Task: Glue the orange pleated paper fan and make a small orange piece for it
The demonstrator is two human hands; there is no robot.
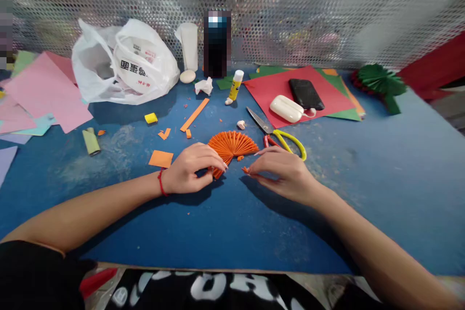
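A pleated orange paper fan (232,144) lies spread on the blue table, its folds opening away from me. My left hand (194,167) is closed on the fan's left edge, thumb and fingers pinching the pleats. Just right of the fan, my right hand (281,169) pinches a small orange paper scrap (245,170) between thumb and fingertips. Another tiny orange bit sits beside the fan's centre. Scissors (271,131) with red and yellow handles lie half open behind my right hand, which partly hides the red handle.
A glue stick (236,85) stands behind the fan. Orange offcuts (161,159) lie on the left. A white plastic bag (125,63) and pink paper (47,87) are farther back. Red paper (261,94) bears a white case (286,108) and a black object (306,94). A green folded-paper piece (379,85) sits far right.
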